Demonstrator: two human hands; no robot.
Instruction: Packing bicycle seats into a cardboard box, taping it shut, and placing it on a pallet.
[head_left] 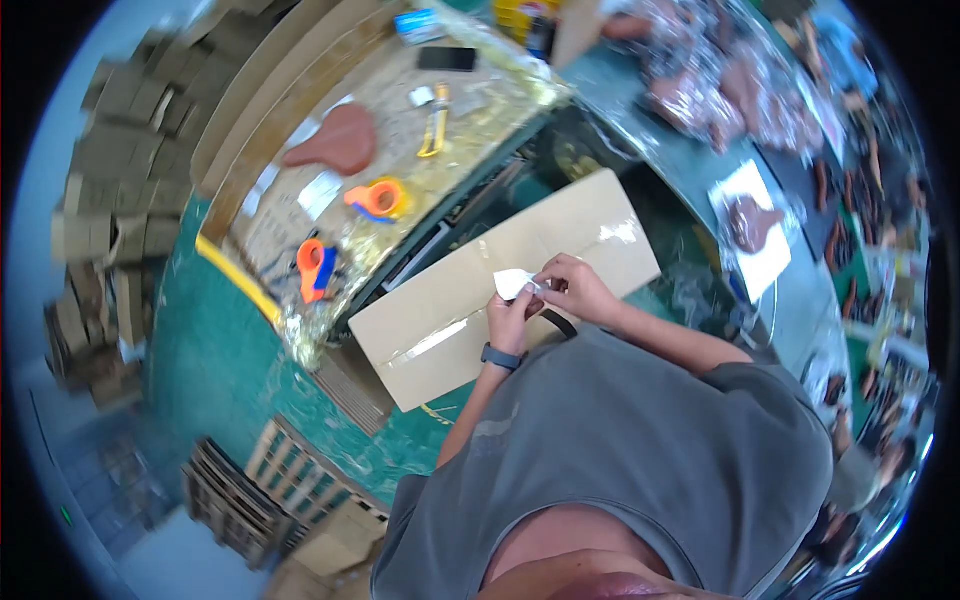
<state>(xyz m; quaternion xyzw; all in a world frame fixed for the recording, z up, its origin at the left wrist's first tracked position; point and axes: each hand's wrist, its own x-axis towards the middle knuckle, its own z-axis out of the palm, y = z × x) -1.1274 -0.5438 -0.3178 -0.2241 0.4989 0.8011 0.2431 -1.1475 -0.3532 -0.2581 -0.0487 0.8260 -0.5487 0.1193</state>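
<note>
Both hands meet over a large closed cardboard box (pixel 430 300), its seam taped. Between them is a small white paper label (pixel 513 283). My left hand (pixel 508 318), with a dark band on its wrist, is closed on the label's lower part. My right hand (pixel 578 287) pinches at the label's right edge, fingertips close to those of the left hand; what exactly it grips is too small to make out. The box lies tilted in front of me, its far right corner raised toward the green bench.
On the worktable left lie orange tape dispensers (pixel 314 270), a brown bicycle saddle (pixel 345 140), a yellow utility knife (pixel 435 122) and a black phone (pixel 447 59). Wrapped saddles (pixel 700 90) pile up far right. Cartons (pixel 125 150) and wooden pallets (pixel 240 500) stand left. Other people work at right.
</note>
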